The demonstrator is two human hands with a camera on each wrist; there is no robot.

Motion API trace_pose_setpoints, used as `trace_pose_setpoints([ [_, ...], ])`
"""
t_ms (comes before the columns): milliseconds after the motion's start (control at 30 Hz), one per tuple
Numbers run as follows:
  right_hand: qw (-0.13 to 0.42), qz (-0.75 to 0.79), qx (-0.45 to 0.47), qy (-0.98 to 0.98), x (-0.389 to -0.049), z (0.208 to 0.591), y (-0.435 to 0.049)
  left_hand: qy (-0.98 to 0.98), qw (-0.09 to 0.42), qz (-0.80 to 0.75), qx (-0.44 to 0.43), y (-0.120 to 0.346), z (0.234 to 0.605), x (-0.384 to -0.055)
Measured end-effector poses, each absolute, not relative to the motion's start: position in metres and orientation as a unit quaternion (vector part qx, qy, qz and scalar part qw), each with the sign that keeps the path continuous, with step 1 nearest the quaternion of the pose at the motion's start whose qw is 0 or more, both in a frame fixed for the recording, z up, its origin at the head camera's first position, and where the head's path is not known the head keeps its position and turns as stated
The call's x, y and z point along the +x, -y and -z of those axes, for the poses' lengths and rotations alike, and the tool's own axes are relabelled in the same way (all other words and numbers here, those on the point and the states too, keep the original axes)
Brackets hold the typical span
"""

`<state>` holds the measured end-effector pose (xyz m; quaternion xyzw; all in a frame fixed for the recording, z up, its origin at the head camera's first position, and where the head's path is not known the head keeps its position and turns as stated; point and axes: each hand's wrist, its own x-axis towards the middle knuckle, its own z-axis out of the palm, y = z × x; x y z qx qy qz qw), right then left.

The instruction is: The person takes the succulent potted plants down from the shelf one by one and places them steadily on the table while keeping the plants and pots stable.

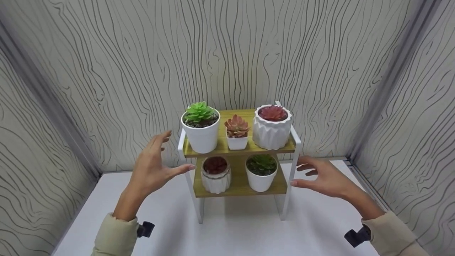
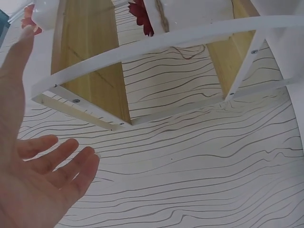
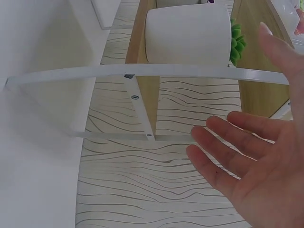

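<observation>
A two-tier plant stand [image 1: 237, 180] rests on the white bench [image 1: 241, 241], centred between the two hands. Its upper shelf bears a green succulent in a smooth pot [image 1: 203, 137], a small coral succulent in a tapered pot [image 1: 237, 143] and a red succulent in a ribbed pot [image 1: 272, 133]. The small one sits between the larger two, probably for balance. Below, a dark red succulent in a ribbed pot [image 1: 216, 182] and a green one in a smooth pot [image 1: 261, 180] stand apart, which seems to leave each its own room.

The left hand [image 1: 151, 169] and right hand [image 1: 321, 179] flank the frame, fingers spread wide, holding nothing; such matched placing would suit attending to both sides at once. Whether either thumb touches an upright cannot be told. The upper shelf shades the lower leaves, pots mask much of the boards, and both wrist views crop the stand.
</observation>
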<state>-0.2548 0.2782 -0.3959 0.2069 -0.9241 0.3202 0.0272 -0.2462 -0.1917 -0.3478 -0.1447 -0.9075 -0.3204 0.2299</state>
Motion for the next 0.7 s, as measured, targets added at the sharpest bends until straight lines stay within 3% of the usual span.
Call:
trace_pose_setpoints([
  [467,-0.011,-0.384,0.194,0.903,-0.257,0.416,-0.273,0.878,0.205,0.403,-0.158,0.181,0.329,-0.250],
  [700,0.021,-0.406,0.154,0.901,-0.253,0.426,-0.265,0.875,0.199,0.415,-0.152,0.176,0.320,-0.252],
])
